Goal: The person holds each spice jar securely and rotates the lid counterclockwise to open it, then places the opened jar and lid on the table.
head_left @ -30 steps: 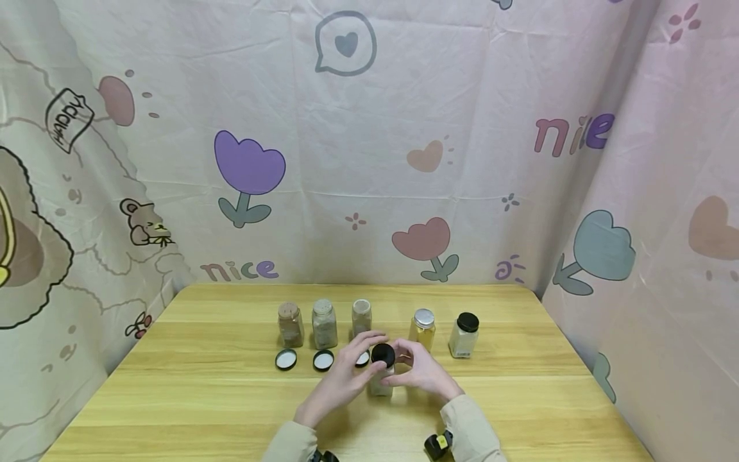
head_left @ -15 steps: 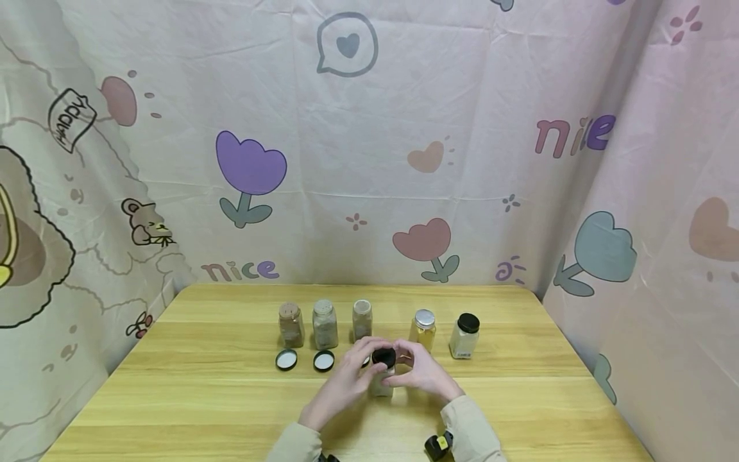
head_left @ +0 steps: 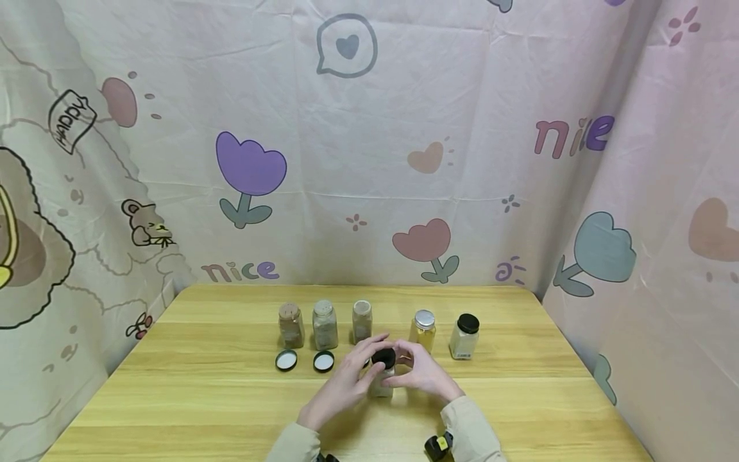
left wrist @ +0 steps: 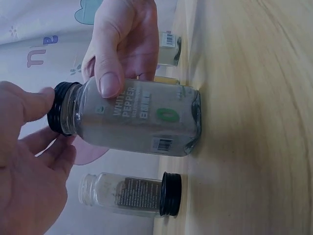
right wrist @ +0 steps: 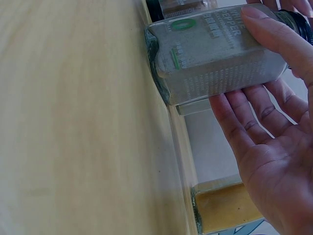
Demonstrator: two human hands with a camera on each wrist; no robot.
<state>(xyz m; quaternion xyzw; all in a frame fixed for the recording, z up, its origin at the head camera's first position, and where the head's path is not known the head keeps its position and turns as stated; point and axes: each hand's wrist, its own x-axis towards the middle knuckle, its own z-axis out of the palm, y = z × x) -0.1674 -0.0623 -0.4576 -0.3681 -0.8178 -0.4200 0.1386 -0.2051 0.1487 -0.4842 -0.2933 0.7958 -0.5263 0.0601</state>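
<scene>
A clear square jar of white pepper (left wrist: 142,120) stands upright on the table in front of me. My left hand (head_left: 346,378) pinches its black screw lid (left wrist: 61,107) between thumb and fingers, and the lid sits on the jar's neck. From the other side my right hand (head_left: 424,372) holds the jar's body, thumb on the label face in the right wrist view and fingers (right wrist: 239,112) along the far side. Behind the left hand, a black lid partly shows beside an uncapped jar (head_left: 362,321).
Two more uncapped spice jars (head_left: 325,326) stand back left, with upturned black lids (head_left: 285,360) before them. At back right are a yellow-filled jar (head_left: 423,328) with a silvery top and a black-capped white jar (head_left: 464,337). A printed curtain (head_left: 346,192) hangs behind the wooden table (head_left: 202,385).
My left hand has shifted slightly right around the lid, covering more of the small lid behind it. The right hand and jar have stayed nearly still.
</scene>
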